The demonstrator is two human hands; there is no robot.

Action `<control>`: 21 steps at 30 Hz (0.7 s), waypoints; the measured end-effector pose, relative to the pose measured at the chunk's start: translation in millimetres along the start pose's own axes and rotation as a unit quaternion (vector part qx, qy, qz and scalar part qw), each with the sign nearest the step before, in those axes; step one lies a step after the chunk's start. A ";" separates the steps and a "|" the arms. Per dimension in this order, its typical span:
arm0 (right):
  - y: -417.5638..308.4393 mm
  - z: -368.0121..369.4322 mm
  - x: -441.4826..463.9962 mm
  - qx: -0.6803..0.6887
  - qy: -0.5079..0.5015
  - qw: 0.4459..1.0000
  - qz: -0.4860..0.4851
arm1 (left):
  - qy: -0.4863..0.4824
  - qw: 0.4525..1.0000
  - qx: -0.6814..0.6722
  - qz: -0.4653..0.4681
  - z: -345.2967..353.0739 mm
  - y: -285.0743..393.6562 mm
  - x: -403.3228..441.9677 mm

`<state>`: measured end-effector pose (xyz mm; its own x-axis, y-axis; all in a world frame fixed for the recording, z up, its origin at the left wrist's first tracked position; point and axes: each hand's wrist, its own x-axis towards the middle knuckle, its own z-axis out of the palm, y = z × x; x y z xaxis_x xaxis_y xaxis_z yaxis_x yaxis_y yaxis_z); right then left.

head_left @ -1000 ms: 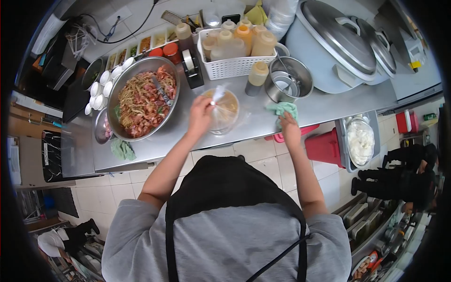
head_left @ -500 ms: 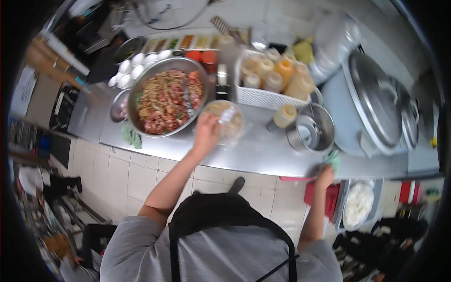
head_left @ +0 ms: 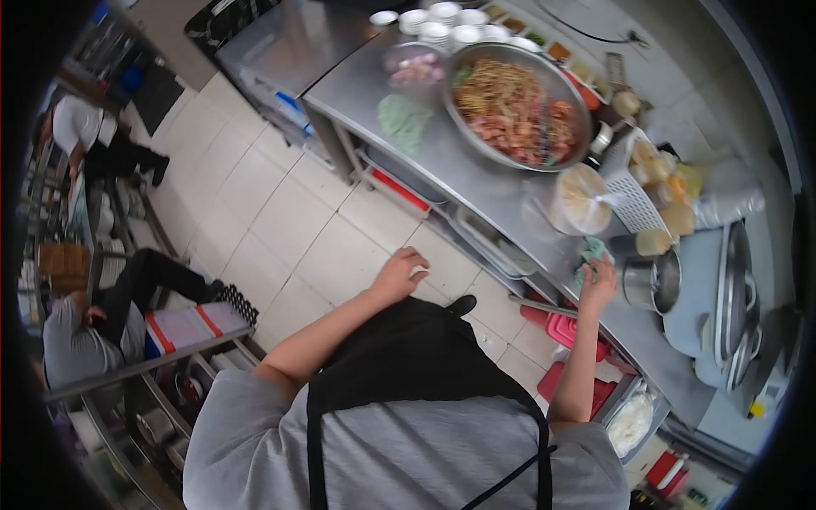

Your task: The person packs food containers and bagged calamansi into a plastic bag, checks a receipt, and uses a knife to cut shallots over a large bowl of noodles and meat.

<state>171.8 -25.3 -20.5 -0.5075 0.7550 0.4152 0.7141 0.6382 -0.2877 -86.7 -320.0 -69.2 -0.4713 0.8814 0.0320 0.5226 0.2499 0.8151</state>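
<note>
My right hand (head_left: pixel 598 285) grips a green cloth (head_left: pixel 591 252) at the counter's front edge, left of a steel pot (head_left: pixel 651 282). Held in front of my black apron, my left hand (head_left: pixel 399 276) has curled fingers. A small white bit shows at its fingertips, too small to name. Just beyond the cloth stands a round tub in clear plastic (head_left: pixel 580 202), with pale contents. Farther along the counter is a large steel bowl (head_left: pixel 459 140) of noodle-like strips and raw-looking meat pieces. Neither hand touches the tub or the bowl.
White cups (head_left: pixel 466 36) stand stacked behind a small bowl (head_left: pixel 416 66). Another green cloth (head_left: pixel 403 121) lies on the counter. A white basket (head_left: pixel 636 187) holds bottles. Large lidded pots (head_left: pixel 736 297) stand at right. Two people are at left, one seated beside a metal rack (head_left: pixel 153 365).
My view has swung to the left. My left hand has come away from the round tub and back over the floor. My right hand, still holding the cloth, is now nearer the tub.
</note>
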 end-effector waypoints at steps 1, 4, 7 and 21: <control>-34.6 -1.0 -0.5 -0.041 0.067 0.996 -0.047 | 0.010 0.999 0.009 -0.052 -12.2 -25.6 -19.2; -136.7 45.1 -28.7 0.168 -0.096 0.980 -0.051 | 0.030 0.985 0.035 -0.167 -40.8 -85.4 -70.4; -223.1 136.3 -85.6 0.305 -0.307 0.893 -0.121 | 0.041 0.966 0.056 -0.250 -47.1 -140.5 -112.2; -250.2 616.0 -44.0 -0.098 -0.574 0.812 -0.045 | 0.078 0.719 -0.045 -0.689 20.7 -346.9 -350.3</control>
<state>-281.5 -125.5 -498.4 -0.5968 0.4221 -0.6824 0.6558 0.7467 -0.1117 -88.2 -707.1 -375.1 -0.5749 -0.2353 -0.7837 -0.5615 0.8101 0.1686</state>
